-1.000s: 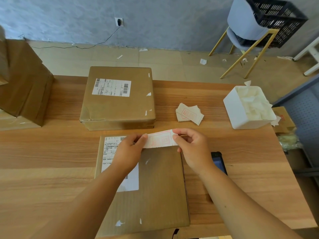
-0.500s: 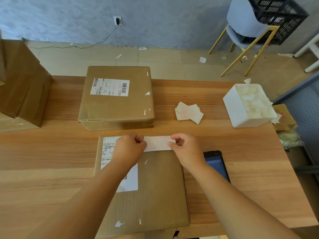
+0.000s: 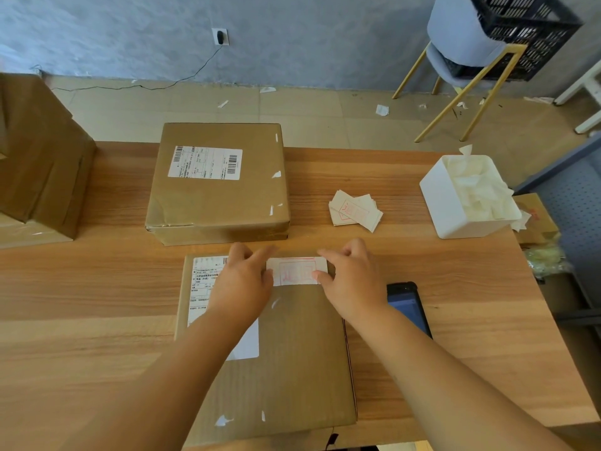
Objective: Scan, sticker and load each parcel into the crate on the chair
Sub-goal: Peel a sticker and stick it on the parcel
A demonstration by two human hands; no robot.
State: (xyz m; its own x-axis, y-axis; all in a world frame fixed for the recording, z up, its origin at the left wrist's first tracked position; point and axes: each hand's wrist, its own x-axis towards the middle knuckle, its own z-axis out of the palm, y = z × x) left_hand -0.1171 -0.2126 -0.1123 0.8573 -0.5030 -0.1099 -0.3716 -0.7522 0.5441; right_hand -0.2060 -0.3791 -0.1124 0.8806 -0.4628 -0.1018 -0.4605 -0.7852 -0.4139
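Note:
A flat brown parcel [image 3: 292,369] with a white shipping label lies at the table's near edge. On its far end lies a white sticker with red print [image 3: 294,271]. My left hand [image 3: 242,281] presses the sticker's left end with straight fingers, and my right hand [image 3: 351,281] presses its right end with fingers and thumb. A second, thicker brown parcel [image 3: 221,203] sits just beyond. The black crate [image 3: 527,30] stands on the pale blue chair [image 3: 461,37] at the far right, on the floor side of the table.
A dark handheld scanner [image 3: 408,307] lies right of the near parcel. A loose pile of stickers [image 3: 354,211] and a white bin of backing paper [image 3: 455,216] are on the right. Large brown boxes [image 3: 39,157] stand at the left. Paper scraps litter the floor.
The sticker, held up between both hands a second ago, has come down flat onto the near parcel's far end. My fingers have gone from pinching it to pressing on it.

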